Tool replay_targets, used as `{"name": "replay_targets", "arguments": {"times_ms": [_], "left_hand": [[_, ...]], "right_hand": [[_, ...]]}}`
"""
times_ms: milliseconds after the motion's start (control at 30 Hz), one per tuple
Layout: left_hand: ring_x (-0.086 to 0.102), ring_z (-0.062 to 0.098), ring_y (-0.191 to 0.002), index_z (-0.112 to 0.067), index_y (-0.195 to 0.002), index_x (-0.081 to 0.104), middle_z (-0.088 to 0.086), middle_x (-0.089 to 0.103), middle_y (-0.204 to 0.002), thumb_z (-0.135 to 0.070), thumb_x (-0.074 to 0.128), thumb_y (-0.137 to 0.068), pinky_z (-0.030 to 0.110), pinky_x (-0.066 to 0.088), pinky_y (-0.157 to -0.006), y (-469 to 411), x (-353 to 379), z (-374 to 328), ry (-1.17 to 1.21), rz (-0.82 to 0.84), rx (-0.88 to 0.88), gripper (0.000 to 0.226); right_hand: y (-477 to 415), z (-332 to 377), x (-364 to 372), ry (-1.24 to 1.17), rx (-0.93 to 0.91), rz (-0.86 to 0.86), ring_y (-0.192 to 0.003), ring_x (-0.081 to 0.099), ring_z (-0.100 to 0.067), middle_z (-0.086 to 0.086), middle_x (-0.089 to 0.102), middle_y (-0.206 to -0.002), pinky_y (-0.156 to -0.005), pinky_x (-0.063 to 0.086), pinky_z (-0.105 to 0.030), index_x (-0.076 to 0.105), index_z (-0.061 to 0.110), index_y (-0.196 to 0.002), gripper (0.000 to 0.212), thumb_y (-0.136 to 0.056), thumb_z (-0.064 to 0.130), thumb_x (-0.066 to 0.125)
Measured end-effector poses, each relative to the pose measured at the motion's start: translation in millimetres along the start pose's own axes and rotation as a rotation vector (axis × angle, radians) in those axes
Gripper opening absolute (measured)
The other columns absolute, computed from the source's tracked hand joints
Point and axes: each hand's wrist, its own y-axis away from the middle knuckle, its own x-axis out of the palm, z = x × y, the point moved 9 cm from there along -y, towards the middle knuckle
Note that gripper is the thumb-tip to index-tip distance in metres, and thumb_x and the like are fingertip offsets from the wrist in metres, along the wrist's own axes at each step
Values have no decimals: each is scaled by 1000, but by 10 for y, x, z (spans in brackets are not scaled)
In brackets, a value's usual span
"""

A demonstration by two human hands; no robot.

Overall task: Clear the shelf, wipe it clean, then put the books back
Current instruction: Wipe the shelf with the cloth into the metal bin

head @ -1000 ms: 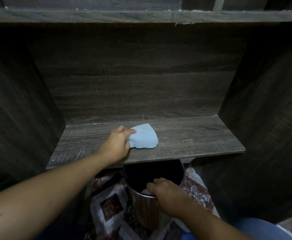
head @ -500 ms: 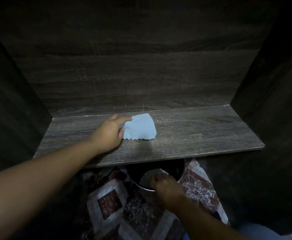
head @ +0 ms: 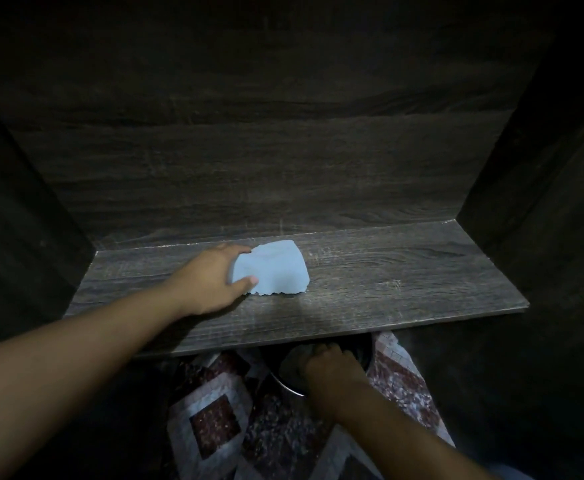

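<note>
Here the left hand (head: 211, 278) reaches onto the shelf (head: 405, 278) and holds a pale blue cloth (head: 273, 268). The thumb lies over the cloth's near left corner, a finger runs along its far left edge, and the other fingers are hidden under the fabric. The cloth lies flat on the shelf, left of the shelf's middle and closer to the back edge than to the front. Its near edge is ragged. The shelf is a dark wood-grain board with fine pale scratches and a dull sheen along its front.

The back panel (head: 283, 150) rises from the shelf's rear edge in the same dark grain. A dark side wall (head: 543, 202) closes off the shelf's right end.

Below the shelf's front edge, the right hand (head: 332, 368) sits on a round metal bin (head: 289, 388). Its fingers curl down over the rim, knuckles up. The light there is dim, and most of the bin is hidden under the shelf. Under the shelf and around the bin, the floor (head: 214, 420) shows a pattern of dark red and pale squares.
</note>
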Motion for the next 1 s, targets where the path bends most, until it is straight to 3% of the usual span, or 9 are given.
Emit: {"name": "replay_targets", "arguments": {"times_ms": [167, 267, 433, 533, 667, 800, 1000], "left_hand": [[51, 20, -118, -22, -137, 49, 3, 57, -131, -48, 72, -80, 28, 39, -101, 43, -45, -20, -60, -15, 11, 67], [54, 20, -116, -22, -135, 52, 1, 60, -129, -45, 73, -79, 28, 42, -97, 38, -57, -74, -60, -3, 12, 64], [56, 20, -113, -22, -129, 54, 0, 61, -125, -44, 73, -79, 29, 44, -94, 26, -7, -172, -114, 41, 18, 58], [58, 17, -106, -22, -122, 57, -3, 63, -117, -41, 72, -80, 26, 45, -88, 33, 23, -241, -109, 84, 57, 49], [60, 17, -99, -23, -114, 58, -2, 65, -110, -41, 69, -82, 31, 47, -84, 80, -60, -450, -100, 74, 140, 38], [59, 18, -101, -21, -115, 56, 0, 64, -111, -41, 67, -85, 28, 43, -83, 177, -416, -813, -125, -12, 243, 38], [55, 14, -105, -29, -126, 43, -8, 58, -115, -49, 61, -85, 31, 41, -91, 462, -1245, -1692, -340, -207, 399, 50]], "right_hand": [[295, -62, -429, -206, -66, 7, -110, 57, -29, -7, 61, -118, -85, 48, -35, 60, 22, -122, 40, -83, 32, 61], [386, -86, -807, -157, -59, -86, -107, 58, -27, -6, 59, -117, -74, 40, -31, 59, 17, -111, 29, -87, 33, 59], [275, -83, -1323, -122, -91, -370, -111, 50, -30, -9, 49, -121, -84, 41, -33, 52, 15, -116, 33, -88, 30, 61], [224, -100, -1481, -79, -112, -518, -116, 41, -29, -9, 41, -127, -92, 36, -36, 45, 15, -122, 47, -83, 32, 65], [197, -144, -1588, -2, -113, -513, -128, 36, -25, -5, 35, -144, -102, 28, -38, 33, 19, -137, 75, -77, 43, 70], [389, -235, -1832, 29, -138, -514, -122, 48, -21, 0, 54, -132, -101, 27, -35, 41, 24, -137, 58, -84, 35, 61], [1172, -487, -2490, 93, -134, -652, -116, 50, -18, 6, 56, -122, -103, 29, -37, 41, 30, -134, 52, -86, 33, 61]]}}
